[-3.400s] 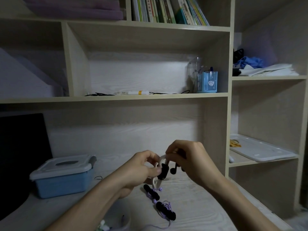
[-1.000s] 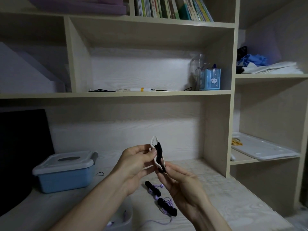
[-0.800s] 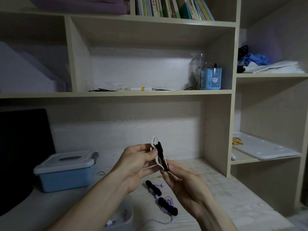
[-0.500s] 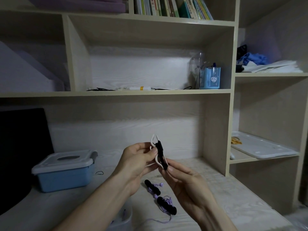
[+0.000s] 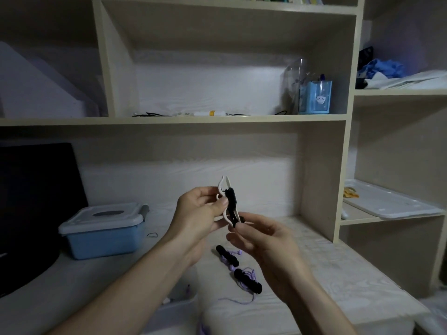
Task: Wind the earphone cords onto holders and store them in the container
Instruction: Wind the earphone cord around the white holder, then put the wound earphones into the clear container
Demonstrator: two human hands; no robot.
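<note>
My left hand (image 5: 200, 213) pinches a white holder (image 5: 222, 187) held upright above the desk, with a black earphone cord (image 5: 231, 204) wound along it. Just below, my right hand (image 5: 263, 240) closes its fingertips on the lower end of that black cord. On the desk under my hands lie two dark holders wound with purple earphone cord (image 5: 227, 256) (image 5: 248, 280), a loose purple strand trailing from the nearer one. A white open container (image 5: 179, 302) stands at the desk's near edge, partly hidden by my left forearm, with something purple inside.
A blue box with a white lid (image 5: 101, 228) stands at the left on the desk, beside a dark screen (image 5: 31, 201). Shelves rise behind, holding a blue pen cup (image 5: 314, 97). A white tray (image 5: 391, 204) lies in the right-hand cubby.
The holder rose from low over the desk to upright in my left hand. My right hand moved from over the holder to beneath it and now pinches the cord's lower end.
</note>
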